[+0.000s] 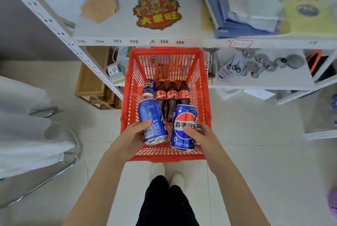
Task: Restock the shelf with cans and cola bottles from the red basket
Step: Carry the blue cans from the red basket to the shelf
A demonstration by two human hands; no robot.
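Gripping the left can (152, 122) in my left hand (132, 137) and the right can (184, 127) in my right hand (200, 135), I am holding both over the near end of the red basket (164, 157), their tops tilting away from me. My fingers and thumbs are wrapping round the mid-body, which I am judging the best hold: the thin metal is stiff while full but smooth, possibly slippery, and dentable under a hard squeeze. Each is probably fairly heavy for its size. A third can (149, 87) and three cola bottles (172, 96) are resting side by side at the basket's far end. The shelf (125, 31) is standing just beyond the basket.
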